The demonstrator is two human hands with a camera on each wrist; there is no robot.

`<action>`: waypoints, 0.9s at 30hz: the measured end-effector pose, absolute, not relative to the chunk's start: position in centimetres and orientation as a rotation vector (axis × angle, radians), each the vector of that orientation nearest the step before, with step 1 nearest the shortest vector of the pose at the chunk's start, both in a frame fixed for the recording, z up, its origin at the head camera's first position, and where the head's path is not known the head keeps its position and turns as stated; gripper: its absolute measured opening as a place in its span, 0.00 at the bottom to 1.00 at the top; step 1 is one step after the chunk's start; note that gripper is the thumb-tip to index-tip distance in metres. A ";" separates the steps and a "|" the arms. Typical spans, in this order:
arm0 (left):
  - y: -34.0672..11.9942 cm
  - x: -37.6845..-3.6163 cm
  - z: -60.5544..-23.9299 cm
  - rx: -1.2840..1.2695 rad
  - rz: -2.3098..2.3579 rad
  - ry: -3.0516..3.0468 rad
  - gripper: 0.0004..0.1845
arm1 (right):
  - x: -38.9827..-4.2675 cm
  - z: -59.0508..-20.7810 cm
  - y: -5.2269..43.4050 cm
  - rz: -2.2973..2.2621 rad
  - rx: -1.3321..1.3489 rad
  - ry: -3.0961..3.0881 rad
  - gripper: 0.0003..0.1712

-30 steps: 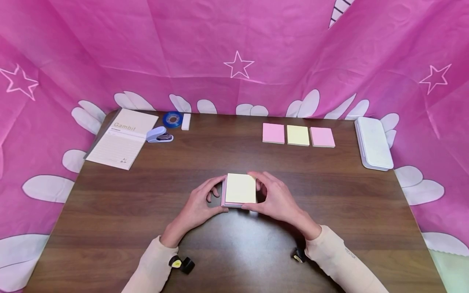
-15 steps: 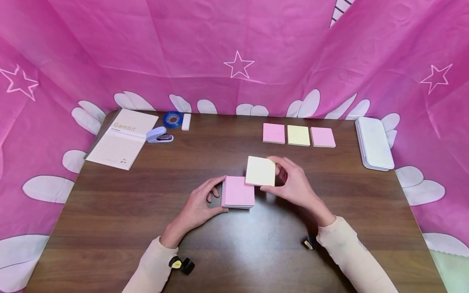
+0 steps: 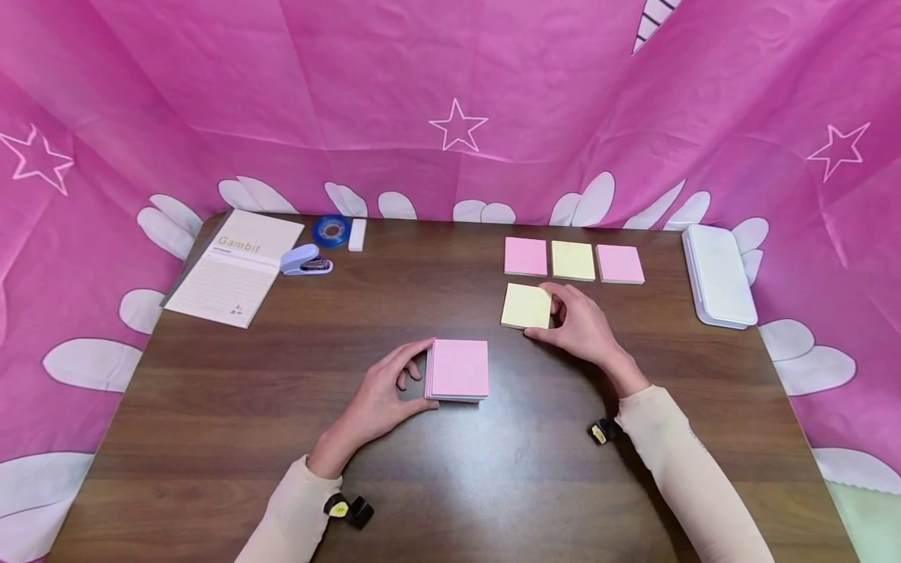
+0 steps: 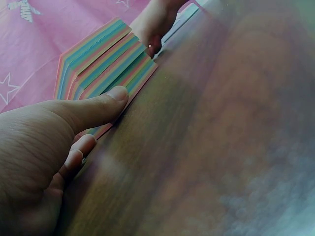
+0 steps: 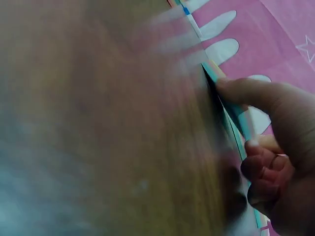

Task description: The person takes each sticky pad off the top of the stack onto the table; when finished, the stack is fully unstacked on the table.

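Note:
A stack of sticky-note pads (image 3: 459, 369) with a pink top lies in the middle of the brown table (image 3: 450, 485). My left hand (image 3: 394, 385) holds its left edge, thumb at the near corner, fingers curled along the side; the left wrist view shows the striped pad stack (image 4: 101, 64) under my thumb. My right hand (image 3: 576, 322) pinches a yellow pad (image 3: 526, 306) by its right edge, low over the table just below a row of three pads: pink (image 3: 525, 256), yellow (image 3: 573, 260), pink (image 3: 619, 264). The right wrist view shows the yellow pad's thin edge (image 5: 230, 114), blurred.
A "Gambit" notepad (image 3: 235, 267), a small stapler (image 3: 306, 260), a blue tape roll (image 3: 332, 229) and a white eraser (image 3: 357, 234) lie at the back left. A white case (image 3: 718, 274) sits at the right edge. Pink star-print cloth (image 3: 450, 94) walls the table.
My right hand lifted the yellow pad off the centre stack and carried it back and right to just below the row of three. The stack's top now shows pink. My left hand stayed.

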State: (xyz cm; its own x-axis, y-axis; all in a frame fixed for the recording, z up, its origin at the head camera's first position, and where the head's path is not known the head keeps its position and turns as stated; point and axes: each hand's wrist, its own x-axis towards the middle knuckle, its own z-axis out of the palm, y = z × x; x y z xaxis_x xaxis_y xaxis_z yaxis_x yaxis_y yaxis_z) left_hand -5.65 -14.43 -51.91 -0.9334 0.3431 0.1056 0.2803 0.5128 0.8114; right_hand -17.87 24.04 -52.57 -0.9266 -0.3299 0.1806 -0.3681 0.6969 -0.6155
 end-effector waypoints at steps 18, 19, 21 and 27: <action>-14.4 -5.6 -51.9 0.589 1.421 2.690 0.53 | -17.3 -50.1 23.7 0.939 0.557 -2.958 0.47; -14.4 -5.6 -51.9 0.589 1.421 2.690 0.53 | -17.3 -50.2 23.8 0.949 0.559 -2.949 0.47; -14.4 -5.6 -51.9 0.582 1.420 2.685 0.53 | -17.3 -50.6 23.9 0.975 0.561 -2.922 0.49; -14.5 -5.6 -51.9 0.583 1.415 2.688 0.53 | -15.8 -49.2 23.1 0.968 0.498 -2.877 0.47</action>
State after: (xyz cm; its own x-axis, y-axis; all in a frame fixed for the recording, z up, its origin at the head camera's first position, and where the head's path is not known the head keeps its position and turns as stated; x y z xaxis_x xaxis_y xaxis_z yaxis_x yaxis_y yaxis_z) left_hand -5.65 -14.47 -51.90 -0.9279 0.3492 0.1303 0.3050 0.5107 0.8039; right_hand -15.82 23.06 -49.17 -0.9455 -0.2821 0.1628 -0.3231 0.7498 -0.5773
